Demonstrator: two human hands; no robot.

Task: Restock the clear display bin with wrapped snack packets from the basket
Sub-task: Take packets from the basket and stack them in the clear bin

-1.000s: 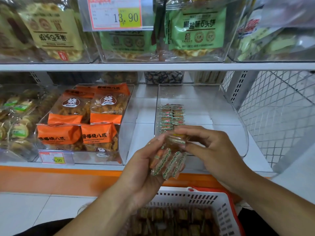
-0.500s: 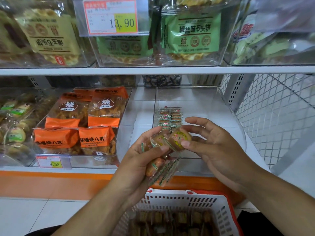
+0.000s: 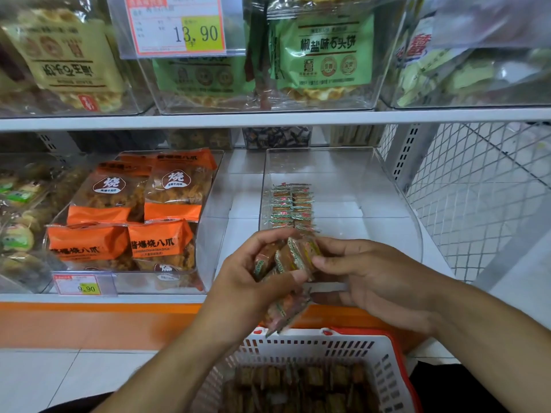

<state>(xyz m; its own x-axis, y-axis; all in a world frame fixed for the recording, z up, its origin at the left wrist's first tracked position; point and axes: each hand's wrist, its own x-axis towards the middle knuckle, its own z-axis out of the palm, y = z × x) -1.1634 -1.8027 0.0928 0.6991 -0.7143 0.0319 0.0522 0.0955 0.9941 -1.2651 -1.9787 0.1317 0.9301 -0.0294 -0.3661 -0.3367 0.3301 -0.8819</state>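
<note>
Holding: a fanned bunch of wrapped snack packets (image 3: pixel 286 263), the left hand (image 3: pixel 247 281) curled round them, thumb clamped across the front so none slide out.
Right hand: the right hand (image 3: pixel 366 275) has thumb and forefinger pinching the topmost packet at its crinkled edge, likely peeling one off the bunch; the other fingers (image 3: pixel 334 299) hang loosely curled beneath.
Why here: both hands hover just in front of the clear display bin (image 3: pixel 343 162), straight above the basket (image 3: pixel 313 347), so a dropped packet would probably fall back in with the stock.
Bin: two neat rows of packets (image 3: pixel 290 207) stand just beyond the fingertips, hugging the bin's left wall.
Open room: right of those rows the bin floor is bare, plenty of space beyond the right hand's knuckles.
Edges: the bin's low front lip lies just behind the fingers; the upper shelf (image 3: pixel 268 119) overhangs well above them, so going in looks easy.
Left of the fingers: orange snack bags (image 3: pixel 128 222) in a neighbouring bin, well apart.
</note>
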